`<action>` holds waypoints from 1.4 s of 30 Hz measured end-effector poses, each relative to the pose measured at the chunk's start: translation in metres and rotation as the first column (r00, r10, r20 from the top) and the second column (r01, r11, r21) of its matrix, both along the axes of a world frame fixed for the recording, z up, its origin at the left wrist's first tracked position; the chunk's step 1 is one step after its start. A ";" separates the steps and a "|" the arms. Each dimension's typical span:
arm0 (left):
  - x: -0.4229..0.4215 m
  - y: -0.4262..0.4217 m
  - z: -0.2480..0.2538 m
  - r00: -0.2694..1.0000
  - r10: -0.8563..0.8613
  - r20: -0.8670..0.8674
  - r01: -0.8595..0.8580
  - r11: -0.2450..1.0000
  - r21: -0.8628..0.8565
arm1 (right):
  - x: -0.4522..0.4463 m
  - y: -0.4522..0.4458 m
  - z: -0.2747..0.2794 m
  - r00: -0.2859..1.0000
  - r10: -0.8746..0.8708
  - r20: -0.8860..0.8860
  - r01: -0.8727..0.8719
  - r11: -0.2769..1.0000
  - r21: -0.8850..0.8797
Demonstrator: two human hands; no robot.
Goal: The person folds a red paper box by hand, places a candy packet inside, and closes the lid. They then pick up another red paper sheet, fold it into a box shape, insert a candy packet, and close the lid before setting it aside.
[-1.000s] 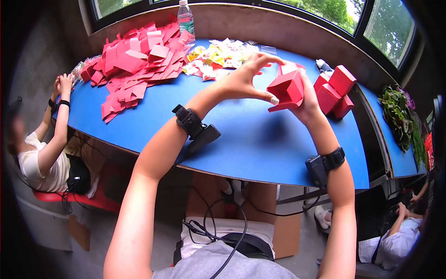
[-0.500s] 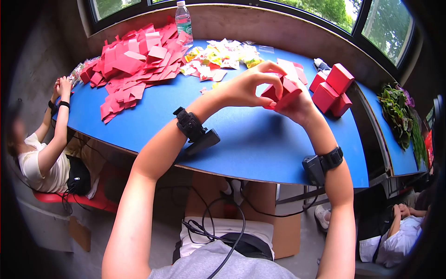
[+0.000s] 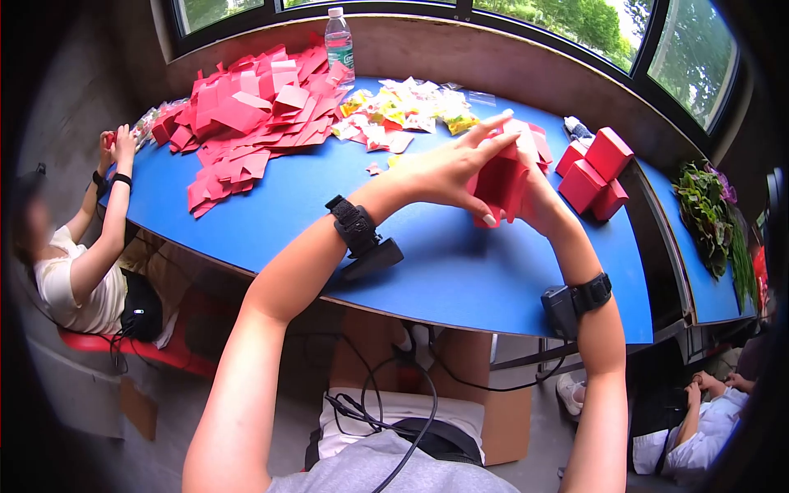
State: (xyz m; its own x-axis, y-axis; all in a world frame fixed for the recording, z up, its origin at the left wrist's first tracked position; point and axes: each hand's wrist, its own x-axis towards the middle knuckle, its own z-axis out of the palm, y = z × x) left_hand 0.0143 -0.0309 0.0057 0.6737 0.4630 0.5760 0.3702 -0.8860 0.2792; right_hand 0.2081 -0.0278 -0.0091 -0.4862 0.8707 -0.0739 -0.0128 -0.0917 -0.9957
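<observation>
Above the blue table, a red paper box (image 3: 500, 182) is held between my two hands, its hollow inside facing toward me. My left hand (image 3: 448, 171) grips it from the left, thumb at the lower edge and fingers stretched along the top. My right hand (image 3: 542, 199) is wrapped around its right side; most of those fingers are hidden behind the box. Just beyond the right hand lies more red card (image 3: 541, 148). Several closed red boxes (image 3: 583, 185) are stacked to the right.
A heap of flat red card pieces (image 3: 246, 107) covers the table's (image 3: 378, 267) back left. Small wrapped packets (image 3: 415, 107) lie beside it, near a water bottle (image 3: 339, 49). A co-worker (image 3: 86, 263) sits at left, another person (image 3: 707, 419) at lower right. Leafy plants (image 3: 705, 209) rest far right.
My left hand has opened from a curled pinch to a wider grip, its fingers straightening along the top. The box has turned so its hollow shows more. The view has shifted slightly.
</observation>
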 end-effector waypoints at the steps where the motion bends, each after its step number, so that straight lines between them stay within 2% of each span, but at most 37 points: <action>1: -0.003 -0.003 0.001 0.995 0.064 -0.076 -0.069 0.996 -0.056 | -0.003 -0.001 0.000 1.000 0.012 0.000 -0.012 0.999 -0.038; 4: -0.006 0.005 -0.006 0.975 0.168 -0.146 -0.175 0.984 -0.041 | 0.002 0.000 0.005 0.995 0.091 -0.048 -0.094 0.992 -0.079; 6: -0.009 0.010 -0.007 0.966 0.201 -0.162 -0.216 0.973 -0.086 | -0.001 -0.006 0.010 0.993 0.104 0.056 -0.109 0.990 0.093; 8: -0.010 0.013 -0.007 0.953 0.244 -0.180 -0.266 0.958 -0.109 | -0.009 -0.022 0.015 0.984 0.001 0.181 -0.032 0.986 0.164; 9: -0.009 0.013 -0.010 0.945 0.283 -0.162 -0.291 0.956 -0.029 | -0.009 -0.020 0.016 0.951 -0.016 0.308 -0.070 0.962 0.266; 10: -0.007 0.016 -0.011 0.944 0.288 -0.158 -0.296 0.955 -0.030 | -0.010 -0.018 0.016 0.903 -0.047 0.427 -0.122 0.925 0.359; 12: -0.003 0.019 -0.013 0.934 0.313 -0.173 -0.342 0.924 -0.173 | -0.016 -0.017 0.015 0.879 -0.290 0.379 -0.009 0.784 0.621; 14: 0.001 0.022 -0.023 0.919 0.368 -0.140 -0.386 0.913 -0.130 | -0.003 0.003 0.003 0.918 -0.311 0.247 0.129 0.822 0.555; 15: 0.001 0.025 -0.026 0.935 0.347 -0.074 -0.355 0.906 -0.231 | -0.004 0.007 0.000 0.927 -0.335 0.168 0.174 0.783 0.598; 16: 0.001 0.028 -0.029 0.944 0.330 -0.006 -0.314 0.890 -0.330 | -0.002 0.008 -0.001 0.927 -0.335 0.170 0.174 0.785 0.594; 18: 0.001 0.032 -0.035 0.932 0.362 0.013 -0.331 0.865 -0.378 | -0.004 0.005 -0.002 0.881 -0.444 0.163 0.259 0.741 0.619; 19: 0.001 0.035 -0.036 0.939 0.342 0.032 -0.312 0.889 -0.334 | -0.010 0.010 -0.011 0.811 -0.584 0.024 0.270 0.411 0.871; 20: 0.001 0.037 -0.038 0.945 0.323 0.049 -0.296 0.910 -0.291 | -0.011 0.008 -0.010 0.815 -0.579 0.024 0.271 0.417 0.867; 21: 0.002 0.036 -0.037 0.940 0.335 0.066 -0.313 0.923 -0.226 | -0.009 0.006 -0.005 0.709 -0.689 0.151 0.044 0.257 0.965; 22: 0.002 0.034 -0.036 0.939 0.339 0.063 -0.317 0.922 -0.224 | -0.006 0.006 -0.001 0.556 -0.801 0.221 -0.216 0.117 0.969; 23: 0.002 0.033 -0.035 0.938 0.337 0.080 -0.312 0.923 -0.227 | -0.001 0.010 -0.003 0.539 -0.806 0.242 -0.312 0.075 0.947; 24: 0.004 0.030 -0.034 0.939 0.332 0.095 -0.302 0.923 -0.237 | -0.001 0.011 -0.005 0.538 -0.806 0.245 -0.311 0.081 0.947; 26: 0.002 0.028 -0.029 0.942 0.328 0.070 -0.301 0.919 -0.255 | 0.001 0.014 -0.010 0.648 -0.678 0.347 -0.348 0.141 0.927; 27: 0.000 0.028 -0.028 0.948 0.311 0.073 -0.281 0.921 -0.270 | -0.002 0.015 -0.013 0.702 -0.602 0.381 -0.285 0.253 0.925; 28: -0.001 0.029 -0.027 0.952 0.295 0.079 -0.262 0.922 -0.286 | -0.004 0.012 -0.015 0.701 -0.600 0.385 -0.288 0.255 0.923; 30: 0.000 0.035 -0.031 0.952 0.284 0.111 -0.238 0.919 -0.315 | -0.009 0.007 -0.013 0.714 -0.540 0.446 -0.250 0.398 0.883; 31: 0.000 0.035 -0.031 0.960 0.254 0.119 -0.204 0.923 -0.328 | -0.009 0.011 -0.011 0.743 -0.431 0.512 -0.222 0.563 0.796; 32: 0.000 0.034 -0.033 0.966 0.227 0.125 -0.171 0.921 -0.350 | -0.008 0.013 -0.014 0.742 -0.431 0.513 -0.225 0.560 0.797; 33: -0.001 0.034 -0.031 0.983 0.167 0.075 -0.120 0.899 -0.422 | -0.009 0.014 -0.018 0.839 -0.335 0.429 -0.152 0.613 0.776; 34: -0.002 0.034 -0.034 0.983 0.168 0.073 -0.122 0.898 -0.423 | -0.009 0.013 -0.021 0.915 -0.241 0.322 -0.084 0.669 0.739; 36: 0.000 0.031 -0.034 0.992 0.088 0.085 -0.047 0.914 -0.404 | -0.007 0.014 -0.023 0.922 -0.241 0.304 -0.081 0.647 0.758; 37: -0.002 0.027 -0.030 0.996 0.053 0.076 -0.009 0.872 -0.489 | -0.006 0.017 -0.023 0.921 -0.237 0.310 -0.094 0.636 0.766; 38: -0.004 0.026 -0.024 0.996 0.052 0.074 -0.009 0.875 -0.483 | -0.006 0.018 -0.024 0.920 -0.231 0.315 -0.107 0.628 0.771; 40: -0.011 0.021 -0.015 0.969 0.092 -0.230 -0.167 0.930 -0.328 | -0.010 0.013 -0.018 0.935 -0.205 0.289 -0.088 0.657 0.749; 41: -0.018 0.027 -0.015 0.976 -0.020 -0.217 -0.070 0.914 -0.400 | -0.011 0.011 -0.016 0.934 -0.191 0.302 -0.095 0.682 0.725; 42: -0.028 0.031 -0.010 0.976 -0.019 -0.219 -0.071 0.915 -0.398 | -0.010 0.011 -0.016 0.932 -0.179 0.315 -0.101 0.707 0.700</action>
State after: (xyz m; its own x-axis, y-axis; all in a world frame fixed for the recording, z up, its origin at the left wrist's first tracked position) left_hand -0.0133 0.0003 -0.0046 0.7439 0.6432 0.1816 0.4822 -0.7047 0.5204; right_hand 0.1980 -0.0172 -0.0247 -0.5159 0.7526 0.4093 0.3435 0.6194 -0.7060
